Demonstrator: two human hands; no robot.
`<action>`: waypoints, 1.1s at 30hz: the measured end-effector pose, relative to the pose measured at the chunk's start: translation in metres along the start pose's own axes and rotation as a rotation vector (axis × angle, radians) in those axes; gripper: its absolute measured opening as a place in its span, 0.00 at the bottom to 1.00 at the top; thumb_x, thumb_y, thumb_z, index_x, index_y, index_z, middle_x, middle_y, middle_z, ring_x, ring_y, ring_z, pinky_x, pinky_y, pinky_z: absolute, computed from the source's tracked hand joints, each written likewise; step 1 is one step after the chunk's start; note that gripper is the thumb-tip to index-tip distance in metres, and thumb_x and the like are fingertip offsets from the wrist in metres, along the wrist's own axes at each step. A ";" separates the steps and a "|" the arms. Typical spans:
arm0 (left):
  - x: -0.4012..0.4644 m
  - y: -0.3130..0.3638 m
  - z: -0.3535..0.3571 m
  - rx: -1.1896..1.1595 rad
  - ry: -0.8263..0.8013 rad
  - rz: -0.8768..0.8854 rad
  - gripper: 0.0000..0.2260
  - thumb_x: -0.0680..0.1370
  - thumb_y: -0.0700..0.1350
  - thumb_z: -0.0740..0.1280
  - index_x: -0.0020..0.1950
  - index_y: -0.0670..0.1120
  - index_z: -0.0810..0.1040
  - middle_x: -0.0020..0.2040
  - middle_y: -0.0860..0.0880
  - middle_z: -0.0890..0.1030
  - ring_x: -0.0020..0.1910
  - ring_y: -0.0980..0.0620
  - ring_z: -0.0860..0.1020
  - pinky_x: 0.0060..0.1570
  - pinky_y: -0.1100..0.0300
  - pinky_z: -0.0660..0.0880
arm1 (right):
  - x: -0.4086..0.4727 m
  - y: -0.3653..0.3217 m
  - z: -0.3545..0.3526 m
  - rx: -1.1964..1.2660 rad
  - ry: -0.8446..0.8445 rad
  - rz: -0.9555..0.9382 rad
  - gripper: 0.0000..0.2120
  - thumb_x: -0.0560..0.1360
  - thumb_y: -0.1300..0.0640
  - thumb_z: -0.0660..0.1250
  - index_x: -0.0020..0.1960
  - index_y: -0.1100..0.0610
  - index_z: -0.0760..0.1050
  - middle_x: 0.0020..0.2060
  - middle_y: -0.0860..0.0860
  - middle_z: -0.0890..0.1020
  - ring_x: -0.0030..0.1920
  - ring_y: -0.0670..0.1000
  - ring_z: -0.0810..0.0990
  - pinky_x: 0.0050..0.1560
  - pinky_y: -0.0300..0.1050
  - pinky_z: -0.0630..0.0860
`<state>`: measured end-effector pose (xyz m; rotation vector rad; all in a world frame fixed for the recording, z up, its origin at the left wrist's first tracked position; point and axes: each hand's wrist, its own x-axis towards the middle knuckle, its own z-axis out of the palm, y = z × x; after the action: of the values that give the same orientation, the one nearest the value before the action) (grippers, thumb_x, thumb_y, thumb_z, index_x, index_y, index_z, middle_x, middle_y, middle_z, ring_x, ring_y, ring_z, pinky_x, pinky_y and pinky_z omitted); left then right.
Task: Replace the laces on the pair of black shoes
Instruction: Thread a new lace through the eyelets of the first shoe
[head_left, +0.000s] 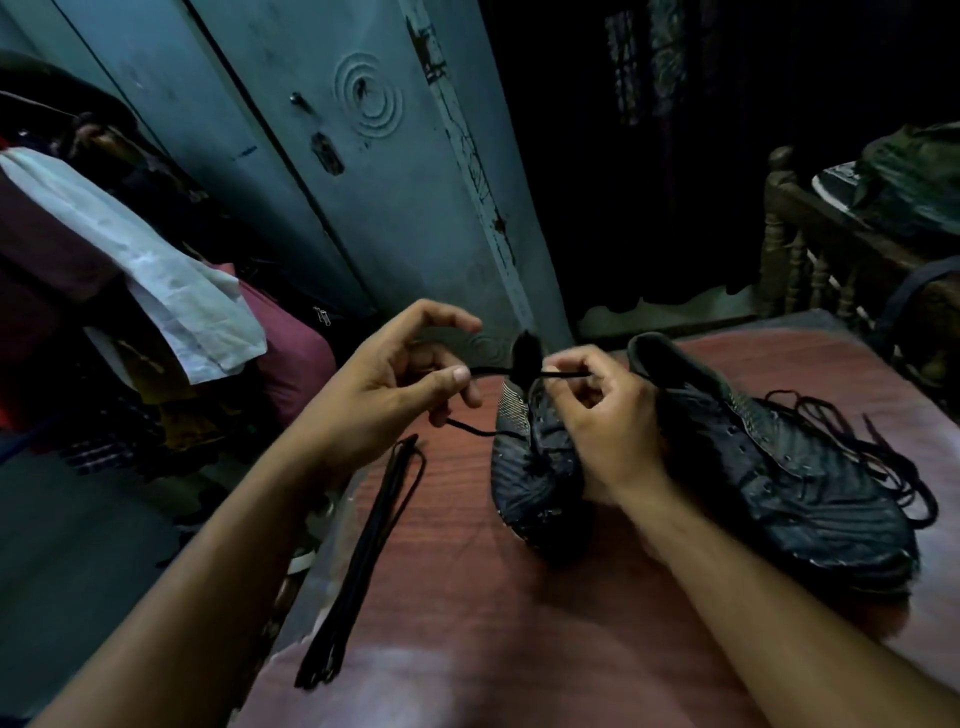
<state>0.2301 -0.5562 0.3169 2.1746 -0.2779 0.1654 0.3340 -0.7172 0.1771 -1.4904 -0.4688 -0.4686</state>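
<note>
Head view looked down along both my forearms to a reddish wood-grain desk (467, 597). Nearest on its left edge lay a folded bundle of black laces (363, 561), stretched lengthwise toward me and apart from the shoes. Past it, my left hand (384, 384) was raised above the desk edge, thumb and forefinger pinching a black lace (491, 370) that ran level across to my right hand (602, 415); a loose tail of the same lace drooped below my left fingers (460, 375) toward the shoe. My right hand sat over the throat of the left-side black shoe (530, 467), its fingers curled and nipping the lace near the eyelets, the wrist resting against the shoe's upper. That shoe stood on the desk with its toe toward me. Just beside it, touching or nearly so, stood the second black shoe (779, 467), larger in view, toe also toward me, with no lace in the eyelets I could see. Behind it lay a loose tangle of old laces (857, 436) on the desk. Farther off were a blue-grey metal cupboard (337, 156), a heap of clothes (130, 249) on the left, and a carved wooden chair (810, 249) on the right.
</note>
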 end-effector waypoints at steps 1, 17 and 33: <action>-0.002 -0.002 -0.001 -0.025 0.019 -0.004 0.13 0.80 0.42 0.68 0.64 0.47 0.73 0.44 0.43 0.84 0.39 0.48 0.78 0.39 0.60 0.76 | 0.004 0.008 -0.001 -0.003 -0.024 0.064 0.05 0.76 0.47 0.67 0.48 0.46 0.80 0.32 0.46 0.83 0.33 0.43 0.81 0.37 0.49 0.78; -0.067 -0.076 0.009 -0.110 0.074 -0.137 0.13 0.78 0.40 0.70 0.62 0.46 0.81 0.41 0.42 0.84 0.44 0.50 0.84 0.47 0.63 0.78 | 0.016 0.033 -0.013 -0.123 -0.209 0.227 0.18 0.83 0.42 0.48 0.60 0.40 0.75 0.23 0.49 0.77 0.23 0.44 0.73 0.35 0.41 0.67; 0.035 -0.155 0.077 0.174 0.419 0.018 0.16 0.76 0.39 0.74 0.62 0.52 0.80 0.55 0.57 0.82 0.47 0.61 0.80 0.47 0.69 0.75 | 0.005 0.043 -0.001 -0.080 -0.302 0.153 0.14 0.84 0.47 0.56 0.54 0.45 0.81 0.34 0.40 0.79 0.33 0.40 0.76 0.38 0.40 0.71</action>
<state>0.3052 -0.5370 0.1580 2.2445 -0.0450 0.6663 0.3622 -0.7171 0.1443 -1.6696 -0.5717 -0.1420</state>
